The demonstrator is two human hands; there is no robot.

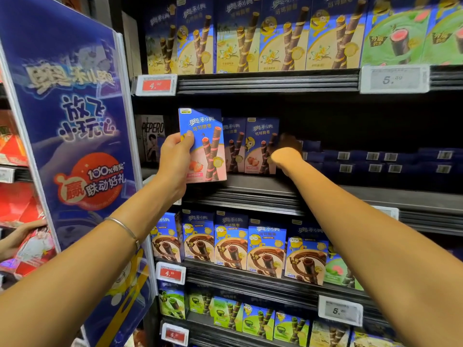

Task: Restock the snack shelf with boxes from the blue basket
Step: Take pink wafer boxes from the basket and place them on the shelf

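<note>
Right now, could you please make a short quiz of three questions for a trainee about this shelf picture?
1. True or false: the left hand holds a pink strawberry box upright in front of the middle shelf.
2. Where is the right hand?
A. Resting on the top shelf
B. Reaching into the middle shelf beside the standing strawberry boxes
C. Holding a price tag
3. Fill in: the red price tag at the upper left starts with the digit ___.

Key: 1 true; 2 B; 3 four.
</note>
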